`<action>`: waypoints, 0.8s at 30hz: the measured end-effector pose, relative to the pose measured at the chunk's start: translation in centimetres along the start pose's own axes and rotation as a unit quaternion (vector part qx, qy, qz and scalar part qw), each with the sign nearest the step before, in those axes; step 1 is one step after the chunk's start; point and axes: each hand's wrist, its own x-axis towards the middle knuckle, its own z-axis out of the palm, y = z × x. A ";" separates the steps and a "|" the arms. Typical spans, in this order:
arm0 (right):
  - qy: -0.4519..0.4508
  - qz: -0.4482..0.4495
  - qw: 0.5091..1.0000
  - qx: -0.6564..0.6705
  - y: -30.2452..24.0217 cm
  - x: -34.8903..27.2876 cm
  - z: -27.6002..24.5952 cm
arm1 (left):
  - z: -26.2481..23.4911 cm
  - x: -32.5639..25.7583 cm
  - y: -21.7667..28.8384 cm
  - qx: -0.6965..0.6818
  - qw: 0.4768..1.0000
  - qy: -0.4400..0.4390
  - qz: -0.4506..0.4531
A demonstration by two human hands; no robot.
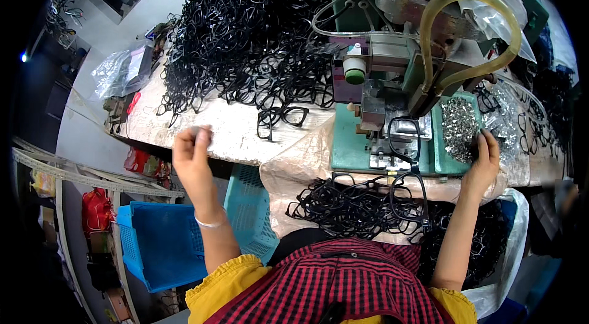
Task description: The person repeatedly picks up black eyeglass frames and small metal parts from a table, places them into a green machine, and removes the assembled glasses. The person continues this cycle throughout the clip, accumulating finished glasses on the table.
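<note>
My left hand (195,155) is raised over the front left of the bench, thumb and fingers closed together; its blurred fingertips hide what they may hold. At the right edge of a green tray (438,140) full of small silvery metal parts (460,125), my right hand (481,167) has its fingers pressed together; what is between them is hidden. Between the hands, a black eyeglass frame (419,140) sits tilted at the metal fixture of a green press (350,152). Neither hand touches it. A second black frame (424,201) hangs just below, over the pile near my lap.
A large heap of black eyeglass frames (245,30) covers the back left of the bench. More frames (343,207) lie in front of me. A yellowish hose (514,30) loops beside the press. Blue crate (132,244) and teal basket (236,201) stand below left.
</note>
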 end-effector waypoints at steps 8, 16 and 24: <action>-0.121 -0.117 0.983 -0.078 -2.6 0.3 7.6 | 7.3 3.1 -2.4 0.405 0.906 -0.091 0.086; -0.016 -0.274 0.918 -0.286 -2.9 -3.4 -1.3 | 5.7 5.0 -19.7 0.373 0.927 -0.050 0.001; -0.129 -0.177 0.967 -0.130 -8.1 -5.4 1.8 | 9.1 5.7 -8.3 0.063 0.961 -0.190 -0.192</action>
